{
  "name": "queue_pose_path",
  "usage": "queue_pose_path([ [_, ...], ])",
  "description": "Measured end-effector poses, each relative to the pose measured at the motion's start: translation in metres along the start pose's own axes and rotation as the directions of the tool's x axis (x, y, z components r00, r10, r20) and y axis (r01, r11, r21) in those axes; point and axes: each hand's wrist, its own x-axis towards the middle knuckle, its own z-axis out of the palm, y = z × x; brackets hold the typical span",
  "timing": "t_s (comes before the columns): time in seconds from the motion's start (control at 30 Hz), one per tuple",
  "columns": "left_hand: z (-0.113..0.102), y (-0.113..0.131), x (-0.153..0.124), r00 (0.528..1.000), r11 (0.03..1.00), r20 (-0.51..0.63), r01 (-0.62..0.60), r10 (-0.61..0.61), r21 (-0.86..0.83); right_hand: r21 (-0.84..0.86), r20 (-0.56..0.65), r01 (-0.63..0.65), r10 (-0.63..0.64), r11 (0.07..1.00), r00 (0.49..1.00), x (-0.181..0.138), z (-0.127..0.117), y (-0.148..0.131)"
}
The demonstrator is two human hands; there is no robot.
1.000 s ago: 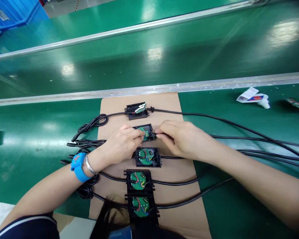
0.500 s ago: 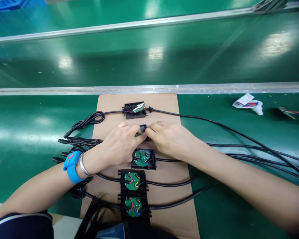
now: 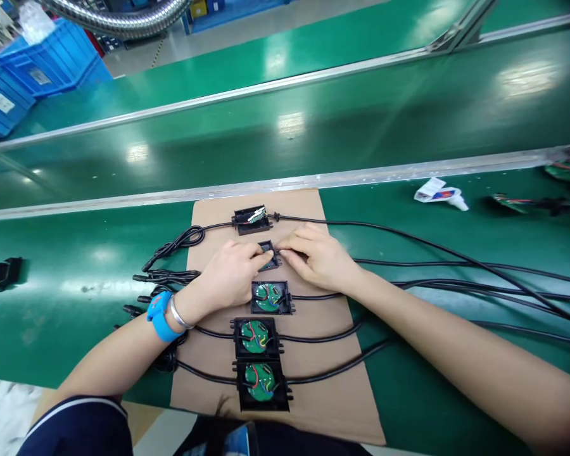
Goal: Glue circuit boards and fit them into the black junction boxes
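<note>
Several open black boxes with black cables lie in a column on a brown cardboard sheet (image 3: 313,392). My left hand (image 3: 230,273) and my right hand (image 3: 313,256) are both closed on the second box from the far end (image 3: 268,254), fingertips meeting over it. The far box (image 3: 251,219) has a loose green circuit board. The three near boxes (image 3: 270,297) (image 3: 256,337) (image 3: 261,384) each hold a round green board with coloured wires. A blue wristband and a metal bangle are on my left wrist.
Black cables (image 3: 456,278) run right across the green bench; their plug ends bundle at left (image 3: 166,275). A crumpled white wrapper (image 3: 439,193) and wired parts (image 3: 527,202) lie at right. A small black part (image 3: 4,273) sits far left. Blue crates (image 3: 33,69) stand beyond the belt.
Both hands have closed in over the second box, covering its green board. The camera view has tilted up and shifted, showing the blue crates.
</note>
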Motion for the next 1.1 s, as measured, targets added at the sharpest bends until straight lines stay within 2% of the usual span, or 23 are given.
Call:
queue_pose_path([
  [0.17,-0.002,0.017,0.006,0.997,0.968,0.046,-0.071,0.061,0.241,-0.036,0.015,0.095,-0.094,0.995,0.995,0.004,0.005,-0.001],
  [0.33,-0.004,0.018,0.005,0.992,0.948,0.085,-0.111,0.09,0.297,-0.054,0.008,0.102,-0.102,0.993,0.995,0.0,0.008,0.002],
  [0.47,-0.016,-0.002,-0.009,0.998,0.993,0.047,-0.047,0.042,0.111,-0.027,-0.007,0.121,-0.122,0.992,0.993,0.001,0.002,0.002],
  [0.53,-0.023,-0.015,-0.02,0.995,0.996,-0.058,0.085,-0.086,-0.021,-0.021,-0.05,0.109,-0.11,0.994,0.993,0.002,-0.001,-0.004],
  [0.63,-0.024,-0.031,-0.032,0.942,0.945,-0.145,0.277,-0.303,-0.172,-0.062,-0.093,0.088,-0.093,0.994,0.991,0.006,-0.001,-0.022],
  [0.7,-0.019,-0.035,-0.034,0.934,0.922,-0.102,0.312,-0.341,-0.229,-0.123,-0.01,0.088,-0.09,0.989,0.996,0.01,0.004,-0.039],
  [0.77,-0.01,-0.036,-0.03,0.941,0.917,-0.062,0.307,-0.332,-0.256,-0.206,0.125,0.086,-0.061,0.975,0.99,0.016,0.012,-0.055],
  [0.9,0.003,-0.034,-0.022,0.942,0.919,-0.054,0.31,-0.332,-0.241,-0.336,0.311,0.104,0.006,0.936,0.951,0.026,0.022,-0.069],
  [0.97,0.006,-0.034,-0.022,0.942,0.924,-0.069,0.306,-0.329,-0.229,-0.332,0.351,0.104,0.02,0.937,0.936,0.028,0.023,-0.069],
  [1.1,0.001,-0.035,-0.023,0.949,0.928,-0.039,0.297,-0.314,-0.226,-0.26,0.327,0.038,0.051,0.965,0.944,0.025,0.017,-0.064],
])
